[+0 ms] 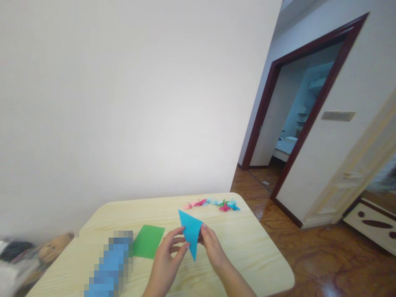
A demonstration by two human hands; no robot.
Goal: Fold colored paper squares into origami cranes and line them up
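Note:
A blue sheet of origami paper (192,231), folded into a triangle, is held up above the table between both hands. My left hand (171,251) is closed on its left edge, with the thumb in front near the lower point. My right hand (212,244) pinches the right corner, its fingers partly hidden behind the paper. A flat green square of paper (149,241) lies on the table to the left of my left hand. Farther back sits a row of several small folded paper cranes (216,203) in pink, red, light blue, green and blue.
The pale wooden table (262,264) has rounded corners and stands against a white wall (139,103). A pixelated blue object (109,268) rests at the table's left. On the right are a wooden floor (321,255), a doorway and a cabinet (371,225).

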